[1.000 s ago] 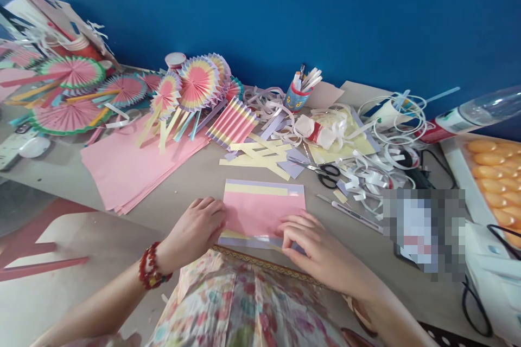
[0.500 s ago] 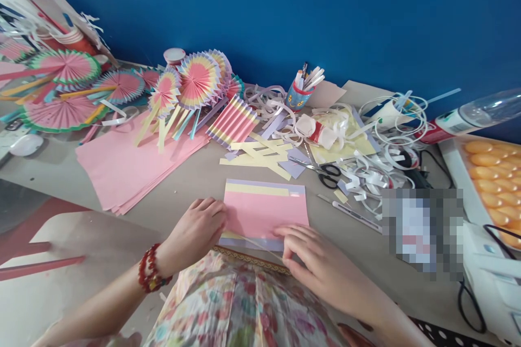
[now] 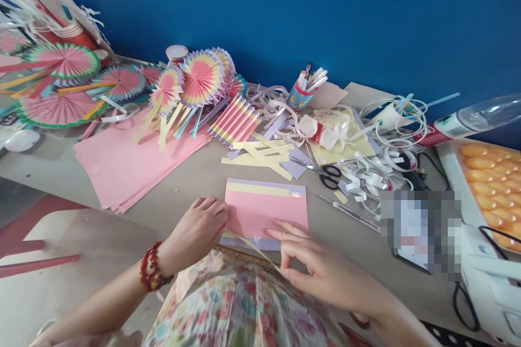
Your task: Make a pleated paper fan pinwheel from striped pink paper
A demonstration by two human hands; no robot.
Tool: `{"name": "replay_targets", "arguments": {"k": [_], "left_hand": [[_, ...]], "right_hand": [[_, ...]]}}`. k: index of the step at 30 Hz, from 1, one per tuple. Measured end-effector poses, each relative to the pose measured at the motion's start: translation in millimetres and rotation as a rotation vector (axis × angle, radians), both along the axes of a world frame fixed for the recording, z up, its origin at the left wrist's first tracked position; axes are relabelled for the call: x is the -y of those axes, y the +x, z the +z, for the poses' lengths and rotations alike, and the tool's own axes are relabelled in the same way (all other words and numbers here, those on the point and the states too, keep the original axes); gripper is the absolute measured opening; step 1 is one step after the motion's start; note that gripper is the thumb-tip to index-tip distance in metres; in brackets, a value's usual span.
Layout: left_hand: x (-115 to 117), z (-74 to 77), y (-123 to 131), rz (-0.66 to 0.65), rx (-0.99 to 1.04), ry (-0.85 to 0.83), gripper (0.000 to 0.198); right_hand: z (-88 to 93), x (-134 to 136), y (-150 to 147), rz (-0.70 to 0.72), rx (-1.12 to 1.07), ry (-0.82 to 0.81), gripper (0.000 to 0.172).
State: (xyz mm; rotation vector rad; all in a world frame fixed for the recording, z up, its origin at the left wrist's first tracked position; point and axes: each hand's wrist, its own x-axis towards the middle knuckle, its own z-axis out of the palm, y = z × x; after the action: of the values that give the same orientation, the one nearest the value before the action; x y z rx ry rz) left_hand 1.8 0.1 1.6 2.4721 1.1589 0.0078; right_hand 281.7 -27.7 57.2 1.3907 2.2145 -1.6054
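Note:
A pink paper sheet lies flat before me on the table, with purple edging and a pale yellow band along its far side. My left hand, fingers bunched, presses at its left edge on one end of a thin yellow paper strip. This strip slants over the near purple edge toward my body, bowed and partly lifted. Its other end sits between the thumb and a curled finger of my right hand. The outer fingers of that hand rest stretched out on the pink paper.
Beyond the sheet lie loose yellow strips, a pleated paper piece and scissors. A craft knife is at right. Stacked pink paper and folded paper fans occupy the left. Curled white strips pile up at right.
My right hand has shifted slightly left and toward my body, and the yellow strip bows more clearly. My left hand stays at the sheet's left edge. The view has shifted a little.

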Motion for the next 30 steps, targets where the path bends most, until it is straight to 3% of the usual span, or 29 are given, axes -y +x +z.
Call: {"name": "replay_targets", "arguments": {"k": [3, 10, 22, 24, 28, 30], "left_hand": [[-0.3, 0.2, -0.4, 0.001, -0.003, -0.005, 0.021], [-0.1, -0.9, 0.4, 0.009, 0.032, 0.014, 0.018], [1.3, -5.6, -2.8, 0.007, 0.054, 0.015, 0.010], [1.5, -5.6, -3.2, -0.012, 0.070, 0.019, 0.020], [0.2, -6.2, -2.8, -0.136, 0.054, 0.064, 0.066], [-1.8, -8.2, -2.9, -0.208, 0.043, 0.086, 0.076]], "right_hand": [[1.0, -0.8, -1.0, 0.028, 0.026, 0.013, 0.010], [-7.7, 1.0, -4.4, 0.091, 0.107, 0.272, 0.015], [-5.0, -0.4, -2.4, -0.044, 0.051, 0.185, 0.011], [-3.9, -1.0, -3.5, -0.064, 0.047, 0.154, 0.011], [-3.1, -4.6, -3.9, -0.061, 0.055, 0.070, 0.010], [-2.8, -6.5, -3.7, -0.074, 0.049, 0.047, 0.011]]}}
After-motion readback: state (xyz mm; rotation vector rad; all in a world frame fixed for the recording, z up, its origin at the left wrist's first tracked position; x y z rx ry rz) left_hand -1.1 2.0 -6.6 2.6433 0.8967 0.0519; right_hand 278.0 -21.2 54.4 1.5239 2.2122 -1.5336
